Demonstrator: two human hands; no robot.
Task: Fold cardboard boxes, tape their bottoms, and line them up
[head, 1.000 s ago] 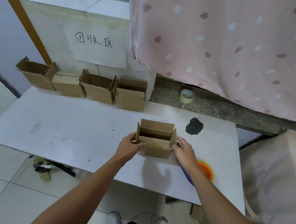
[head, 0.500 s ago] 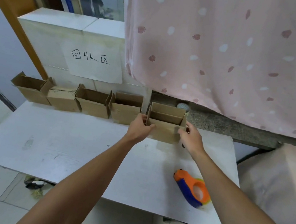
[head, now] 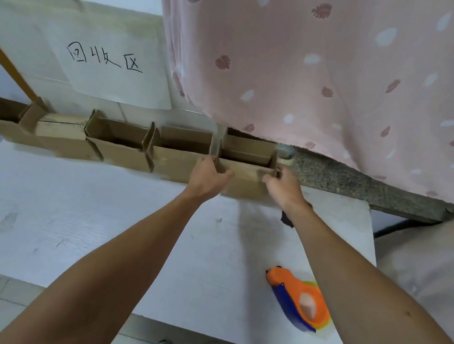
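Note:
An open-topped cardboard box [head: 244,179] stands at the far edge of the white table [head: 77,225], at the right end of a row of several similar boxes [head: 122,149]. My left hand [head: 208,176] grips its left side, thumb over the front face. My right hand [head: 283,185] grips its right side flap. The box touches or nearly touches its left neighbour. An orange and blue tape dispenser [head: 299,300] lies on the table near my right forearm.
A pink patterned curtain [head: 340,70] hangs just behind the box. A tape roll [head: 285,155] sits on the stone ledge [head: 366,183] behind the table. A white block with a handwritten sign [head: 111,70] backs the row. A dark stain [head: 286,220] marks the table.
Both hands have carried the box from the table's middle to the far edge, setting it at the right end of the row. My view has shifted forward.

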